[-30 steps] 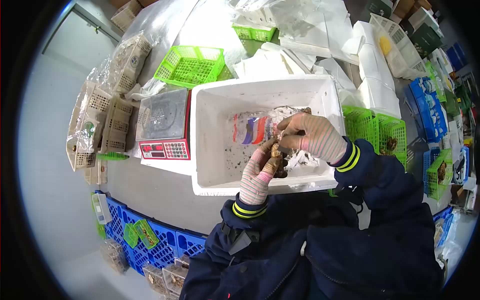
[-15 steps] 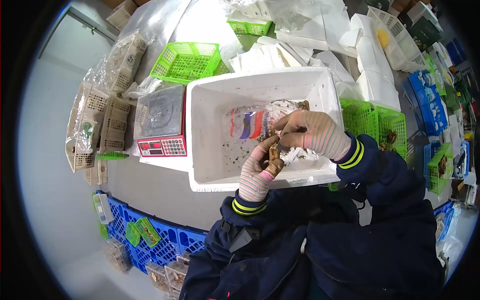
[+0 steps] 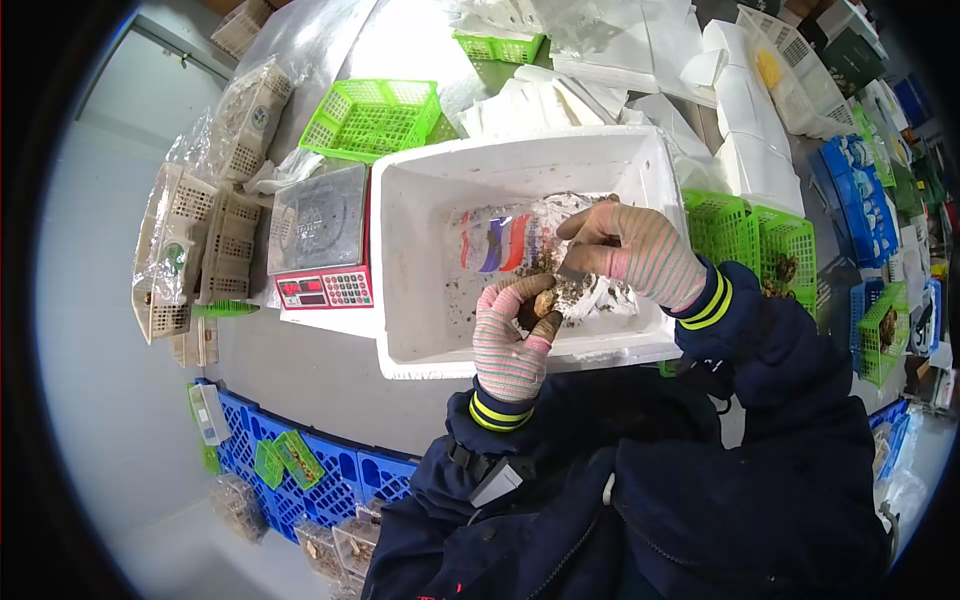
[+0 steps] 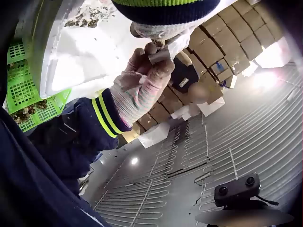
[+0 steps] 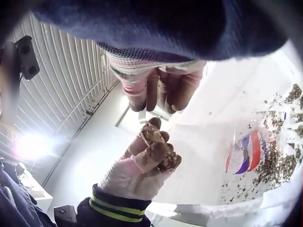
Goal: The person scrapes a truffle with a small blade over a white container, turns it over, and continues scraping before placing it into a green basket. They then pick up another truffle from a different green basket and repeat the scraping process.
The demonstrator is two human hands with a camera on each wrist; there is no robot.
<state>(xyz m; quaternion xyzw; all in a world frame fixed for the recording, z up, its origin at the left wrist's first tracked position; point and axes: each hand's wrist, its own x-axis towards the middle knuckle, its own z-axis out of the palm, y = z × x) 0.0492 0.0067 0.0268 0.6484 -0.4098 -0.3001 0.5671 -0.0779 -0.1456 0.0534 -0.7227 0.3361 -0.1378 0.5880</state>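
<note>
My gloved left hand (image 3: 510, 345) holds a small, lumpy brown piece with a pale patch (image 3: 545, 302) over the front part of a white foam box (image 3: 430, 372). Gloved too, my right hand (image 3: 642, 255) pinches a small flat grey blade (image 3: 572, 271) between thumb and fingers, just right of the piece and apart from it. That blade (image 4: 160, 56) shows clearly in the left wrist view. In the right wrist view the soiled piece (image 5: 154, 136) lies between the left thumb and fingers. Dark crumbs and a printed plastic bag (image 3: 495, 243) lie on the box floor.
Left of the box stands a red scale (image 3: 320, 235), with perforated crates (image 3: 172, 255) beyond it. A green basket (image 3: 370, 120) and white sheets (image 3: 540, 105) are behind; more green baskets (image 3: 783, 250) stand to the right. Blue crating (image 3: 330, 475) runs along the lower left.
The right hand has drawn slightly back to the right from the piece. In the left hand the piece has turned, its pale patch now facing up. The head view has shifted a little.
</note>
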